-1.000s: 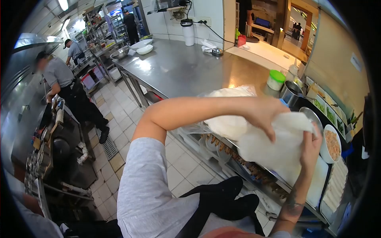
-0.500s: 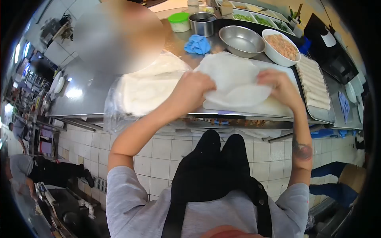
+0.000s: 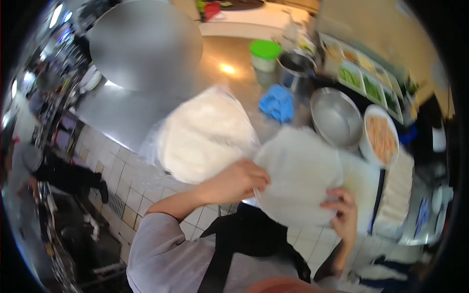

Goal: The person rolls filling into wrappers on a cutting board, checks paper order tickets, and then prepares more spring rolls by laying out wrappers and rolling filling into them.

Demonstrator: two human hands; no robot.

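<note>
Both hands (image 3: 249, 179) (image 3: 340, 209) grasp the sheet (image 3: 300, 176) by its edges, right of the stack (image 3: 207, 134) on the worktop (image 3: 139, 110).

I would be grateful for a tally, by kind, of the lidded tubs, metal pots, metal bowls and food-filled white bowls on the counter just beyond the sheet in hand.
Green-lidded tub: 1
Metal pot: 1
Metal bowl: 1
Food-filled white bowl: 1
Total: 4
</note>
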